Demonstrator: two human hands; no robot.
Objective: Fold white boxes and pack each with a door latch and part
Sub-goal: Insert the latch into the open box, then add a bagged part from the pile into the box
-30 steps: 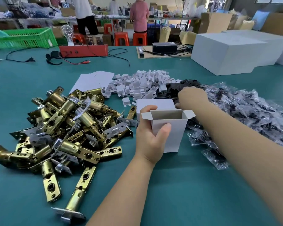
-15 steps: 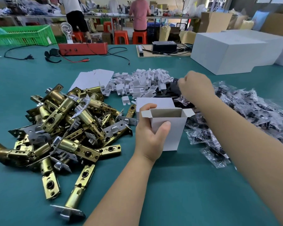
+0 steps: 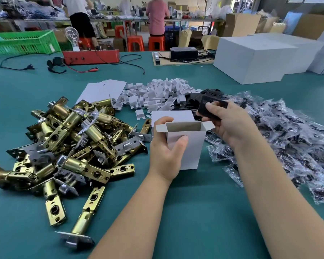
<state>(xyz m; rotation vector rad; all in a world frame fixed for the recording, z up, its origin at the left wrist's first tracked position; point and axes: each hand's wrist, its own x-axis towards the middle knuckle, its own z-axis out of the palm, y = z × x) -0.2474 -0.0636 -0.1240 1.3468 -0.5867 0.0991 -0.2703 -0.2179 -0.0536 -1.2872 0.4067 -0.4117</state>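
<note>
We have one small white cardboard box (image 3: 185, 146) folded and standing upright on the green table (image 3: 195, 221), top flaps open, our left hand (image 3: 165, 156) wrapped around its near side. Our right hand (image 3: 230, 124) pinches a flat black plastic part (image 3: 209, 108) just above and behind the opening. We judge the box is unfilled: part and a brass door latch from the pile (image 3: 67, 146) remain, then closing.

Box (image 3: 187, 146): white, upright on the table, top flaps open, gripped by the left hand (image 3: 164, 156).
Black part (image 3: 211, 109): flat, pinched in the right hand (image 3: 230, 124), just above the box's right flap.
Latches (image 3: 67, 143): brass and silver pile, left of the box.
</note>
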